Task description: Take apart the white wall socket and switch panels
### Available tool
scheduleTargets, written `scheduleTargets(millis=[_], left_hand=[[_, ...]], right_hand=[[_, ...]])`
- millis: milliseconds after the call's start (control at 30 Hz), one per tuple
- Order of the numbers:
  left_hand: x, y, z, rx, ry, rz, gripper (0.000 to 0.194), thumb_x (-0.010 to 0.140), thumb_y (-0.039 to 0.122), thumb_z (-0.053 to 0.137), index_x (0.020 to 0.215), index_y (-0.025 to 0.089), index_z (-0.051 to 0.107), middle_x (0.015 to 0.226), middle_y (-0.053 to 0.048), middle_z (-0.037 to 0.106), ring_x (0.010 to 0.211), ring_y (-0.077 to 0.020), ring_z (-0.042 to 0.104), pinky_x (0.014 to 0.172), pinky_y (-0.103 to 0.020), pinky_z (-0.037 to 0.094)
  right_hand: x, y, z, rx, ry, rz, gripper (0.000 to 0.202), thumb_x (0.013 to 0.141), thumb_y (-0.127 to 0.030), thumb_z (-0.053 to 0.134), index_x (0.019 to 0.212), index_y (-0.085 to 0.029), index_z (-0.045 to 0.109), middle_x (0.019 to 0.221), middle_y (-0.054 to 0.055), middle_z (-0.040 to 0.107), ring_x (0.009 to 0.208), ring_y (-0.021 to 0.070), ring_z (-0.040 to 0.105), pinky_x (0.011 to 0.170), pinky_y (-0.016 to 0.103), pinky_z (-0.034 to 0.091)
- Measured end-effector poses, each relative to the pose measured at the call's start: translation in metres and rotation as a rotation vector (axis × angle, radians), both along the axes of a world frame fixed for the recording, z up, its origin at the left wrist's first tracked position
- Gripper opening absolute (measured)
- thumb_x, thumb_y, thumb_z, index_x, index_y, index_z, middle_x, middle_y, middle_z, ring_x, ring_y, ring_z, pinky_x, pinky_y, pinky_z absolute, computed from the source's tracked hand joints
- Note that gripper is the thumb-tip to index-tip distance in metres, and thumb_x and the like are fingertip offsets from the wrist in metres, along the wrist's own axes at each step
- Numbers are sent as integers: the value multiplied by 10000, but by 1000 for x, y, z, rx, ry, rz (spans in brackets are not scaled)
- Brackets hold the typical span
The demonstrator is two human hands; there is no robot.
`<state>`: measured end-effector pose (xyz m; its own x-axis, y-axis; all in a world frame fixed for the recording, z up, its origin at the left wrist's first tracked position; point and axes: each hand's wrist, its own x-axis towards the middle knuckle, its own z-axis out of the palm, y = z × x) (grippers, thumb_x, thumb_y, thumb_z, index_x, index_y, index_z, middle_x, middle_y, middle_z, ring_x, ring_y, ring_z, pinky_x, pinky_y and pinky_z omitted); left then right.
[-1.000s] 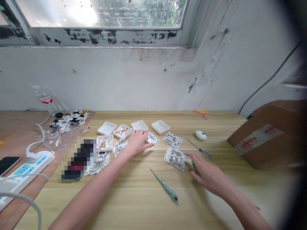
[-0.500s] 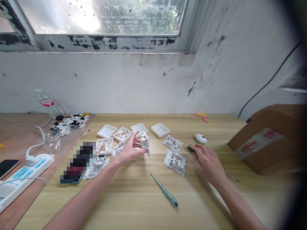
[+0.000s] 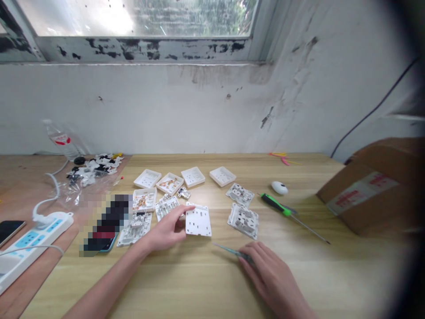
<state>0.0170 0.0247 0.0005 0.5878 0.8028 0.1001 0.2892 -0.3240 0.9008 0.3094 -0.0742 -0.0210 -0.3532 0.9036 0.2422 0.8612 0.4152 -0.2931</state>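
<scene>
My left hand (image 3: 169,230) pinches a square white socket plate (image 3: 198,220) by its left edge, its flat slotted face toward me. The fingers of my right hand (image 3: 267,270) are closed over the handle of a slim teal screwdriver (image 3: 229,249), whose tip points left, just below the plate and apart from it. Part of its handle is hidden by my fingers. To the right lies a green and black screwdriver (image 3: 275,204) with a long shaft. Two grey-white socket modules (image 3: 244,220) rest between it and the plate.
Several shallow white trays (image 3: 222,176) stand farther back, some with copper-coloured parts. More white socket parts (image 3: 134,230) lie at left near phones. A power strip (image 3: 36,243), a bottle (image 3: 61,141) and loose pieces (image 3: 94,168) are far left; a cardboard box (image 3: 368,190) is right.
My right hand has left the green and black screwdriver, moved left and nearer, and taken the teal one, turning it. My left hand has lowered the plate and turned its flat face toward me.
</scene>
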Motion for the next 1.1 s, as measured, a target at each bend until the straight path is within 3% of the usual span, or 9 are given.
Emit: scheduleTargets(millis=[100,233,433,667,767,900,1100], left_hand=[[1,-2,1,-47,65,-24,722,726,72,602,1381,272,372,1304,-112,516,1111,-246,565,932,-403,486],[10,-5,-5,-177,4,121,599,816,254,629,1350,225,360,1038,-88,637,861,-219,656,773,-379,537],[20,-5,-14,-333,-277,77,815,822,194,646,1459,277,144,1281,-120,539,1016,-235,640,860,-380,525],[19,-3,-19,-354,-282,100,590,826,174,633,1326,216,322,1234,-111,567,1046,-236,628,888,-377,519],[18,-3,-21,-360,-278,86,620,836,176,623,1361,222,298,1264,-110,549,1090,-237,606,922,-384,504],[18,-2,-23,-389,-318,78,701,850,199,615,1430,228,221,1346,-120,492,1133,-235,581,965,-387,480],[21,-4,-24,-375,-342,63,652,856,214,616,1411,198,273,1285,-126,548,1076,-229,607,949,-374,481]], right_hand=[[5,6,3,-105,88,-70,161,964,-291,370,994,-222,512,860,45,647,751,173,639,655,302,492],[0,17,1,-119,91,-43,188,972,-289,333,1049,-218,489,884,51,645,731,182,651,620,307,489],[-7,25,0,-40,8,22,267,974,-266,323,1142,-220,525,997,77,649,795,197,668,653,320,508],[-4,29,2,51,68,-3,278,970,-251,371,1177,-207,550,1006,52,707,792,185,693,640,290,514],[-5,34,7,104,105,-36,279,965,-240,391,1178,-203,568,1023,40,720,780,181,705,632,284,514],[-17,38,18,125,154,21,278,962,-225,401,1161,-196,594,980,31,736,767,172,709,607,265,499],[-46,43,34,83,221,109,293,964,-214,401,1179,-194,600,1003,28,734,789,152,703,633,244,475]])
